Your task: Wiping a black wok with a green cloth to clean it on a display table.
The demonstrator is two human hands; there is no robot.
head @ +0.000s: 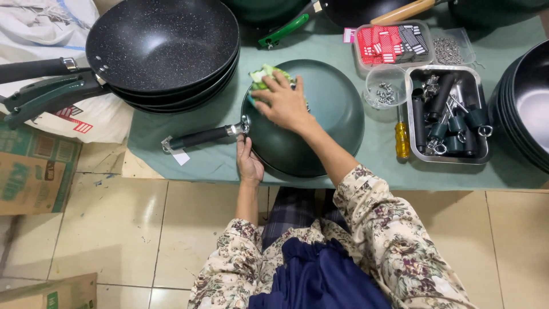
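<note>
A dark green pan (329,123) lies upside down on the green-covered table (366,169), its black handle (200,138) pointing left. My right hand (283,103) presses a light green cloth (264,76) against the pan's upturned bottom near its far-left edge. My left hand (249,162) holds the pan's rim close to where the handle joins it.
A stack of speckled black pans (166,48) sits at the far left. A metal tray (449,114) with handles and hardware, a small clear tub of screws (384,88), a yellow screwdriver (402,139) and a box of red and black packets (393,43) lie to the right. More black pans (526,103) stand at the right edge. Cardboard boxes (31,169) rest on the tiled floor.
</note>
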